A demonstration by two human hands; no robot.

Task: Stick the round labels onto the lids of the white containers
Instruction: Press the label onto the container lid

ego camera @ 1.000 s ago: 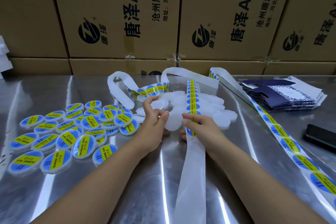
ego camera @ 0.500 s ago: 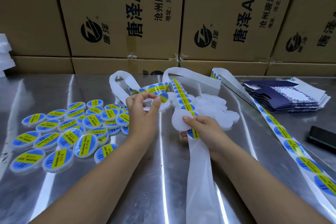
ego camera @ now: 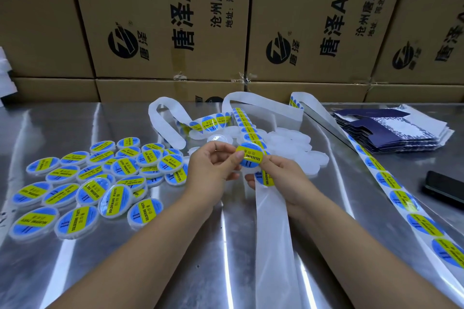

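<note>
Round label point(ego camera: 251, 157) is lying on a white container point(ego camera: 253, 172) above the desk's point(ego camera: 233, 258) middle, yellow band running diagonally. Left hand point(ego camera: 213, 167) is pinching its left edge; right hand point(ego camera: 281, 174) is gripping the container from the right.

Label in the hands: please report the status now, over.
Left hand pinches label at its edge. Right hand holds container under label, with strip. Nothing in the way.

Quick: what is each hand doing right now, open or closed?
Left hand: pinches the round label.
Right hand: holds the white container under that label.
</note>
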